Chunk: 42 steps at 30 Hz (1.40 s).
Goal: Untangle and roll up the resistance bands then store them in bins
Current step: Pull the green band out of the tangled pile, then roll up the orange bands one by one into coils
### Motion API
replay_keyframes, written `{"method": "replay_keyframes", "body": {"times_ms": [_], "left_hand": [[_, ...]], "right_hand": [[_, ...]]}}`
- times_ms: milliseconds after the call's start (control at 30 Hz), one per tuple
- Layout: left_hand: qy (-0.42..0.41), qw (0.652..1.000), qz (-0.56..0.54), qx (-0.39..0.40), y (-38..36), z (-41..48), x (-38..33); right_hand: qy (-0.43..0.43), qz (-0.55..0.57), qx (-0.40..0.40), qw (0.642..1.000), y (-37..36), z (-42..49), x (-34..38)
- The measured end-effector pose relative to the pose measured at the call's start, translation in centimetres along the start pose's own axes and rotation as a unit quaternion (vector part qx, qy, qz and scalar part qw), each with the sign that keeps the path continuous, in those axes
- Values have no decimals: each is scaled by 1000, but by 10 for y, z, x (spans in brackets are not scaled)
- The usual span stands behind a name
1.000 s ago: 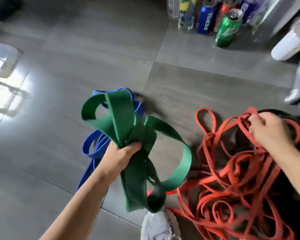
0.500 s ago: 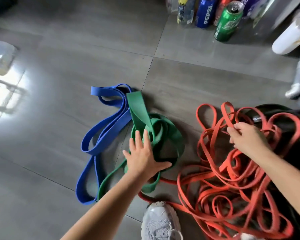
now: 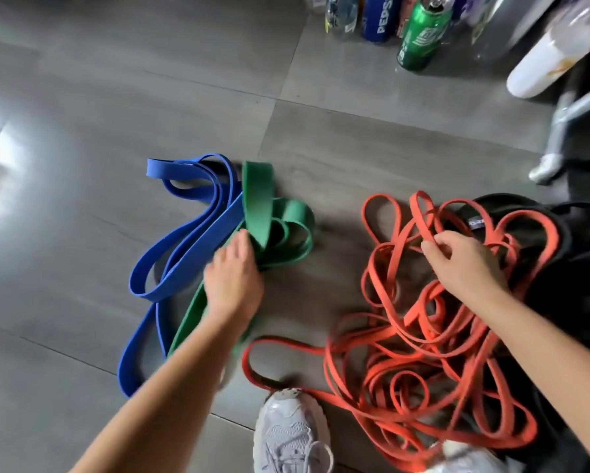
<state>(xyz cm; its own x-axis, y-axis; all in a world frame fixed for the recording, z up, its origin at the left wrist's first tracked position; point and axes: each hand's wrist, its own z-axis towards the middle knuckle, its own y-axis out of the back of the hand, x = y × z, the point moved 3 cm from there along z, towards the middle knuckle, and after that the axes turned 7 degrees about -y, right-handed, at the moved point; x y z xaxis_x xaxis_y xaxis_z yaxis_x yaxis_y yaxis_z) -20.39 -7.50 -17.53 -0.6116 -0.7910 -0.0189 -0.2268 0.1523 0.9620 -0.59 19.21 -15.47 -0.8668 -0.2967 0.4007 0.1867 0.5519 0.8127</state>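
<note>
A wide green band (image 3: pixel 259 199) lies folded on the grey floor, partly over a blue band (image 3: pixel 184 240) looped to its left. My left hand (image 3: pixel 233 278) sits on the green band's middle, fingers curled into its folds. To the right lies a big tangle of thin orange-red bands (image 3: pixel 423 353), spread over black bands (image 3: pixel 559 254). My right hand (image 3: pixel 467 268) pinches one orange-red strand near the top of the tangle and lifts it slightly. No bin is in view.
Drink cans stand at the back, among them a green can (image 3: pixel 419 35) and a Pepsi can (image 3: pixel 378 18). A white cylinder (image 3: pixel 542 70) and a metal leg with a caster (image 3: pixel 546 165) are at the far right. My white shoe (image 3: pixel 290 435) is at the bottom.
My left hand lowered the green band from the air onto the floor beside the blue band, pressed it flat, then curled onto it. My right hand shifted left along the orange-red tangle.
</note>
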Motion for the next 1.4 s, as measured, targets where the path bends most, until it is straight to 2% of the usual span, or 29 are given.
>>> {"method": "replay_keyframes", "body": {"times_ms": [33,100,167,267,333,367,433,467,533,600,667,767,833,867,933,1033,1133,1200,1267,1333,1400], "left_hand": [[23,1000,-2,-12,9,7,13],[61,998,-7,-18,21,17,31],[62,998,-21,-8,27,17,32],[37,997,-69,1,26,5,6],[16,995,-98,15,17,-5,-15],[6,994,-105,18,12,-10,-25],[-22,994,-109,12,7,-20,-45],[-42,992,-115,2,7,-26,-55],[-111,977,-180,-12,9,-40,-78],[-207,938,-276,23,13,-56,-104],[-243,894,-372,61,21,-69,-124],[-142,808,-572,-12,49,-66,-128],[-135,749,-644,-76,69,-57,-121],[-147,732,-659,-92,77,-53,-115],[-132,718,-678,-87,88,-48,-108],[-27,718,-691,-80,90,-49,-101],[25,698,-710,-93,103,-51,-105],[16,696,-710,-107,124,-54,-112],[-21,680,-726,-104,149,-55,-119],[-66,649,-753,-83,172,-51,-122],[-98,621,-775,-66,188,-43,-126]], "right_hand": [[17,-40,1,999,2,-1,1],[43,-176,72,981,0,-7,2],[67,-313,162,934,-14,-25,-4],[153,-429,248,855,-54,-66,-28],[207,-487,256,809,-70,-84,-38],[240,-497,221,804,-71,-86,-38],[303,-461,105,828,-59,-80,-28],[318,-431,78,841,-53,-76,-24],[302,-346,86,884,-43,-69,-14],[278,-239,85,927,-32,-68,9],[293,-114,59,948,-14,-72,43],[267,152,80,948,14,-83,87],[222,287,117,925,28,-93,108],[214,324,137,911,33,-97,115],[242,323,155,902,43,-100,118],[270,197,82,939,57,-84,87],[122,165,-12,979,66,-61,14],[31,115,19,993,56,-63,-32],[20,73,43,996,38,-79,-61],[28,59,29,997,14,-95,-75],[0,53,17,998,3,-99,-82]]}}
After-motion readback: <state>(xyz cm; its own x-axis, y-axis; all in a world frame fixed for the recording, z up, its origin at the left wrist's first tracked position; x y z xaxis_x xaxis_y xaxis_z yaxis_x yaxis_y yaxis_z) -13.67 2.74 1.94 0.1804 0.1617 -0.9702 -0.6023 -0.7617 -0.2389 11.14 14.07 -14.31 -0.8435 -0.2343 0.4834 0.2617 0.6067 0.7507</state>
